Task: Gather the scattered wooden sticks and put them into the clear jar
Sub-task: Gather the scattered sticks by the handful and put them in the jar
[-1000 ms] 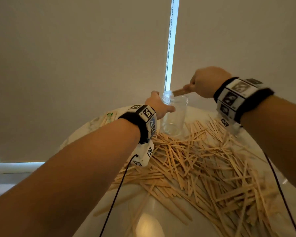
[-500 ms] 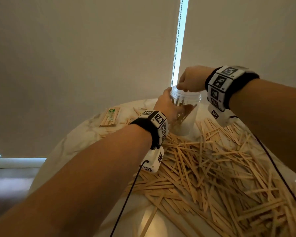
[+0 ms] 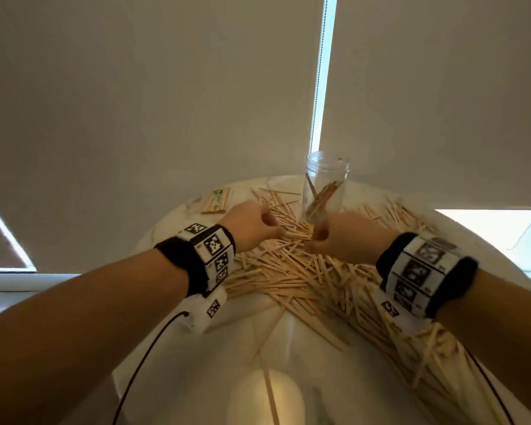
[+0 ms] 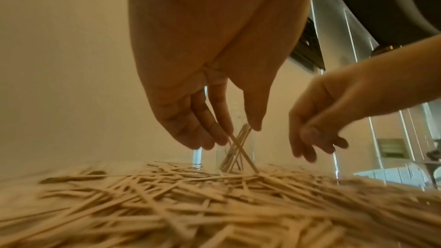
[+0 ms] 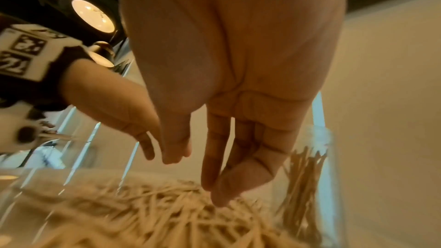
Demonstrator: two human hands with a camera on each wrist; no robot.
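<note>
item: our left hand (image 3: 252,223), low over the heap of wooden sticks (image 3: 304,271) on the round marble table (image 3: 172,228). its fingers (image 4: 203,131) point down, loosely spread, and one stick (image 4: 241,150) leans against their tips with its far end down in the heap; we cannot tell whether it is pinched or only touched.

item: our right hand (image 3: 341,237), just beside the left, above the same heap. in the right wrist view its fingers (image 5: 229,157) hang down, lightly bent, nothing between them; the grip is released.

item: clear jar (image 3: 325,185), upright on the table just beyond both hands, closer to the right one. it is uncapped and holds a small bundle of sticks (image 3: 322,196) leaning at an angle inside, well below the rim.

item: the heap itself, spread beneath both hands and back under both wrists, thickest under the right forearm; a few stray sticks lie beyond the left hand.

item: a small packet of sticks with a green label (image 3: 216,200), flat on the table, beyond and to the outer side of the left hand, apart from the heap.

item: marker bands on both wrists (image 3: 212,256); a black cable (image 3: 141,363) trails from the left one.
</note>
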